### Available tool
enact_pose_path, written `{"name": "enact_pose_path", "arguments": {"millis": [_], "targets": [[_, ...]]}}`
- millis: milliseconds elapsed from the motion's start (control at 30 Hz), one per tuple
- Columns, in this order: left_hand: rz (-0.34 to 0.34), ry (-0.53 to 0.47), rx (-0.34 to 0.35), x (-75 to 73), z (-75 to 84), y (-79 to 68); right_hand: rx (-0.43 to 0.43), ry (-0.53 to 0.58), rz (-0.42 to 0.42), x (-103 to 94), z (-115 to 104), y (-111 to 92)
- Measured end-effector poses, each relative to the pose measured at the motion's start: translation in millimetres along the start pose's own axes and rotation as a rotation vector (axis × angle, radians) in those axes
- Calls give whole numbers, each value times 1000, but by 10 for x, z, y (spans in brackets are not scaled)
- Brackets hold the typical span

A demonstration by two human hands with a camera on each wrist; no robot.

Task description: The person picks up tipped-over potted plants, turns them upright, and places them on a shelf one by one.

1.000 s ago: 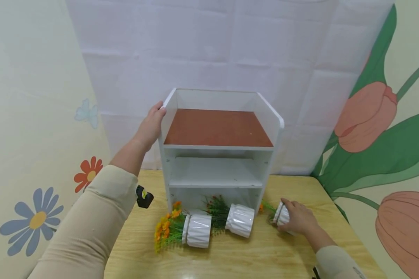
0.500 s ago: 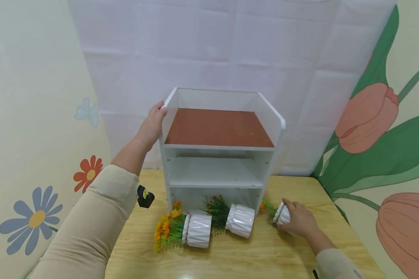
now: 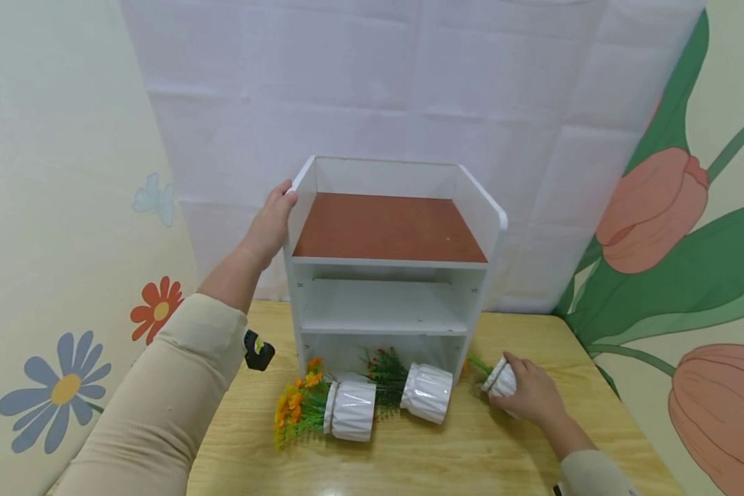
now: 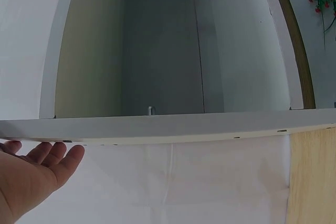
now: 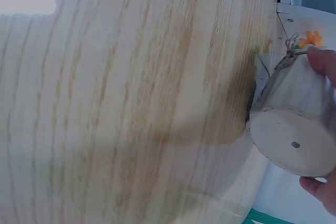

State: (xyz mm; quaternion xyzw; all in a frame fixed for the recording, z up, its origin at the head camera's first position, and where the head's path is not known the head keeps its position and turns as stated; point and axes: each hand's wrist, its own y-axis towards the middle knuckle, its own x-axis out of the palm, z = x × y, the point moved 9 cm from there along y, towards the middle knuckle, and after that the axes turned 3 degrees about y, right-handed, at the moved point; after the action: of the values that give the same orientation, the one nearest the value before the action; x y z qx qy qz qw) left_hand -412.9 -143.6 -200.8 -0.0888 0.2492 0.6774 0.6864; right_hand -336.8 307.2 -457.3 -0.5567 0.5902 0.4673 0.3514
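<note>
My left hand (image 3: 270,224) rests against the outer left side of a small white shelf unit (image 3: 384,262), near its upper edge. In the left wrist view its fingers (image 4: 67,163) touch the side panel. On the right, my right hand (image 3: 533,390) grips a small white potted artificial flower (image 3: 502,379). The pot lies tipped, greenery toward the shelf; the right wrist view shows its round base (image 5: 291,142) and a twine bow, with thumb and a finger on opposite sides. Two more white pots lie sideways before the shelf: one with orange flowers (image 3: 352,411), one with red flowers (image 3: 428,391).
The shelf unit has a brown top surface (image 3: 389,227) and a middle board (image 3: 381,315). It stands on a wooden table (image 3: 434,461) against a white cloth backdrop (image 3: 372,83). Walls with painted flowers (image 3: 651,207) flank both sides.
The right hand has moved the small pot slightly, turning it a little, its rim now higher and nearer the left. My left hand and the other two pots stay where they were.
</note>
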Motion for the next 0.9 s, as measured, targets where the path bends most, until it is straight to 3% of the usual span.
{"name": "enact_pose_path", "arguments": {"millis": [267, 900], "targets": [[9, -15, 6, -15, 4, -6, 9, 38, 70, -5, 33, -18], [8, -24, 15, -18, -5, -12, 147, 160, 55, 45, 162, -60]]}}
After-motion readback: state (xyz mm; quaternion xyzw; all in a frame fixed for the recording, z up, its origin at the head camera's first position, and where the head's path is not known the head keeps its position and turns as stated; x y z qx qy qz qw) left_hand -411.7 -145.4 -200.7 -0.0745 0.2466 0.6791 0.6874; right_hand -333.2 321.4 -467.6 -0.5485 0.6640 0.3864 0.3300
